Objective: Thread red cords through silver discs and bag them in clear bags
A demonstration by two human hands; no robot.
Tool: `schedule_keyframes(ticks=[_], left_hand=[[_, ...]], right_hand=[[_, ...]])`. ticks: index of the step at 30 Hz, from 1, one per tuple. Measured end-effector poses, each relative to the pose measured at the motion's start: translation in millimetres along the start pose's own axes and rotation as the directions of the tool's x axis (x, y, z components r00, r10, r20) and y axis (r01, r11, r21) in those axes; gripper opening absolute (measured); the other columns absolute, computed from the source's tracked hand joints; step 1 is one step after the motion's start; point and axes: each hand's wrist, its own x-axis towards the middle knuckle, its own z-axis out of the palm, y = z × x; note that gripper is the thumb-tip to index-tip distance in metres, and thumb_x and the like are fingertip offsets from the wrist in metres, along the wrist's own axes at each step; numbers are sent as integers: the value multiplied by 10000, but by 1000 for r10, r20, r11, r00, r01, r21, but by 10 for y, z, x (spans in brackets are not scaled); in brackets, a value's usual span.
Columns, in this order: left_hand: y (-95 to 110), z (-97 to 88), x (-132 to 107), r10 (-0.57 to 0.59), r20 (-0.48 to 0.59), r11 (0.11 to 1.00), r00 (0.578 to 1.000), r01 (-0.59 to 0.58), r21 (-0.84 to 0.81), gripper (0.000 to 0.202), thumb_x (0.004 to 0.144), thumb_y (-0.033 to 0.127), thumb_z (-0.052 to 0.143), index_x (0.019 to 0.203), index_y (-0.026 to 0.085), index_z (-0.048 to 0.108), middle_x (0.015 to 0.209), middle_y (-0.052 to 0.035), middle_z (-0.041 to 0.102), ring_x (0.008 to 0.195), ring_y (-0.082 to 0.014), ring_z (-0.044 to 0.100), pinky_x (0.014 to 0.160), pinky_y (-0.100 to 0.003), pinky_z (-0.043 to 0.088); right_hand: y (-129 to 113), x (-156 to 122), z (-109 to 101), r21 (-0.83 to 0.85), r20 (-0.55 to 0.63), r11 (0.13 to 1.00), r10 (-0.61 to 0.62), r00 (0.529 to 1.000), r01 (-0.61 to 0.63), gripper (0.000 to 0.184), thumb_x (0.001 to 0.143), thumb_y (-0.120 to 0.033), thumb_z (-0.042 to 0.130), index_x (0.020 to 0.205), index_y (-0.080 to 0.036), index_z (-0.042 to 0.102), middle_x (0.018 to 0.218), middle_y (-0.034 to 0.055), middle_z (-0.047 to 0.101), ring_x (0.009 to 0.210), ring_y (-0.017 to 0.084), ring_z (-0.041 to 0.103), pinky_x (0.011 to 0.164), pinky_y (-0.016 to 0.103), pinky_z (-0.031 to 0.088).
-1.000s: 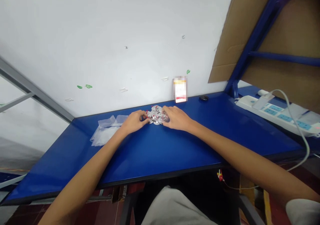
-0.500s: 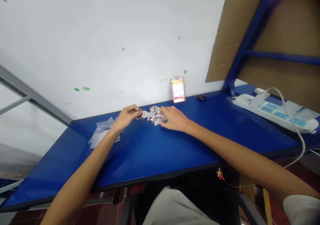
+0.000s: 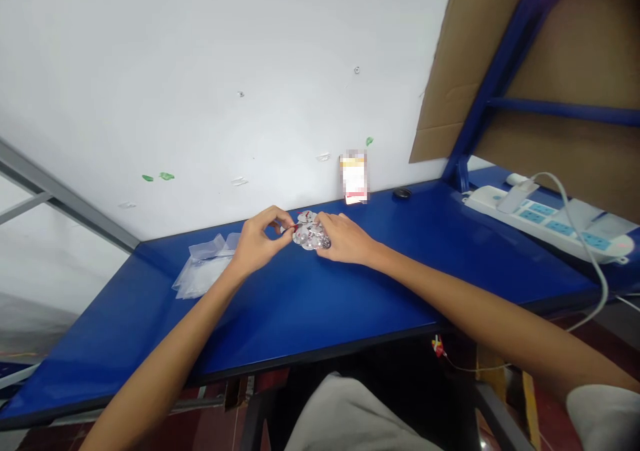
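Shiny, silver, round discs with red bits [image 3: 306, 237] lie in a small cluster on the blue table; their exact kind is too small to tell. My right hand [image 3: 345, 239] curls over the right side of this cluster, its fingertips gripping the discs there. At the cluster's left edge, my left hand [image 3: 263, 239] pinches a small red piece [image 3: 295, 227] between thumb and forefinger. Whether that piece is joined to a disc is hidden by the fingers. Clear plastic bags [image 3: 205, 271] lie flat beside my left wrist, which covers part of them.
The blue table [image 3: 320, 304] runs along a white wall. A lit phone [image 3: 355, 179] leans upright against the wall, with a small black object [image 3: 402, 193] to its right. A white power strip [image 3: 545, 221] with a plugged cable lies at the right end.
My left hand has moved right, closer to the disc cluster and my right hand. My right hand stays on the discs, nearly where it was. The view has shifted slightly.
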Motion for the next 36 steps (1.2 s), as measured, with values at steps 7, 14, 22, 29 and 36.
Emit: schedule_keyframes(ticks=[7, 14, 22, 29, 36], left_hand=[[-37, -56, -26, 127, 172, 987, 977, -142, 79, 192, 1039, 285, 646, 1191, 229, 749, 1104, -82, 760, 985, -211, 705, 911, -364, 558], [-65, -92, -2, 279, 216, 943, 936, -309, 120, 224, 1065, 269, 596, 1118, 301, 812, 1093, -84, 782, 1086, -254, 664, 968, -453, 559], [-63, 24, -33, 259, 236, 961, 937, -275, 38, 259, 1082, 334, 573, 1075, 273, 825, 1093, -104, 795, 1018, -236, 717, 940, -418, 573], [-7, 34, -67, 181, 202, 982, 963, -187, 12, 207, 1049, 312, 623, 1080, 252, 819, 1079, -88, 803, 1007, -230, 744, 945, -385, 587], [-11, -68, -29, 99, 107, 995, 989, -97, -21, 195, 1016, 236, 617, 1010, 219, 811, 1008, -74, 799, 956, -225, 749, 913, -364, 570]], right_hand=[[-19, -2, -14, 56, 23, 998, 32, 999, -34, 405, 863, -367, 731, 1152, -223, 487, 1192, 123, 709, 1003, 321, 667, 885, 411, 455], [-2, 0, 9, 66, 25, 998, 16, 1000, -17, 396, 861, -371, 737, 1127, -228, 481, 1143, 111, 706, 986, 310, 671, 885, 417, 470], [-35, -5, 3, 54, 29, 998, 22, 999, -24, 389, 879, -385, 745, 1132, -223, 498, 1157, 124, 701, 1002, 318, 670, 883, 419, 479], [-37, -9, -5, 68, 19, 998, 17, 1000, -18, 397, 881, -394, 748, 1146, -228, 502, 1155, 112, 708, 1010, 313, 672, 910, 420, 476], [-17, -26, 5, 144, 22, 988, 52, 998, -55, 417, 850, -391, 763, 1158, -243, 523, 1204, 96, 707, 1073, 325, 648, 815, 368, 468]])
